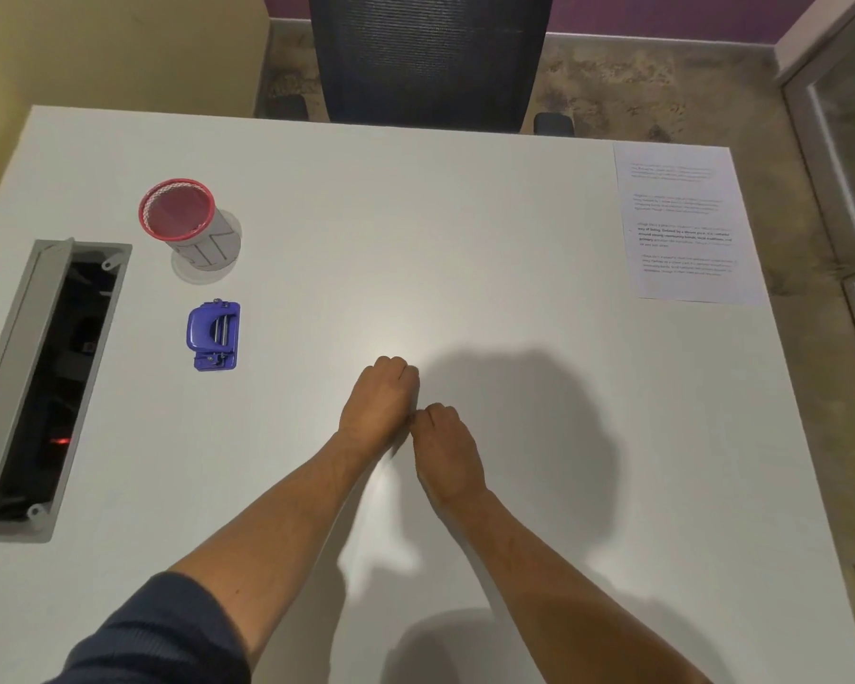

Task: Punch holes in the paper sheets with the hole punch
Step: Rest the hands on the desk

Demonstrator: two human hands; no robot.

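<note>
Hole punch (213, 336): blue, two-hole desk type, metal rods showing across its top; lies flat on the left part of the white table (415, 229), untouched, well apart from both hands. Paper sheets (687, 224): white, printed with several blocks of small text too blurred to read; lie flat at the far right corner of the table, the right edge at or slightly over the table's edge; whether one sheet or a stack cannot be told. Left hand (381, 407): over the middle of the table, fingers curled into a loose fist, holding nothing visible; forearm bare, a dark blue sleeve (169, 639) pushed up above the elbow. Right hand (447, 451): just beside the left and nearer the person, fingers likewise curled in, holding nothing visible; its knuckles meet the side of the left hand. Both hands cast a broad shadow to the right on the tabletop. Pen cup (188, 224): red-rimmed mesh cylinder, upright, empty as far as can be seen, beyond the hole punch. Cable tray (45, 377): grey-framed recess with its lid open at the table's left edge, dark inside, a small red light showing. Office chair (430, 56): black mesh back, at the far side of the table.
</note>
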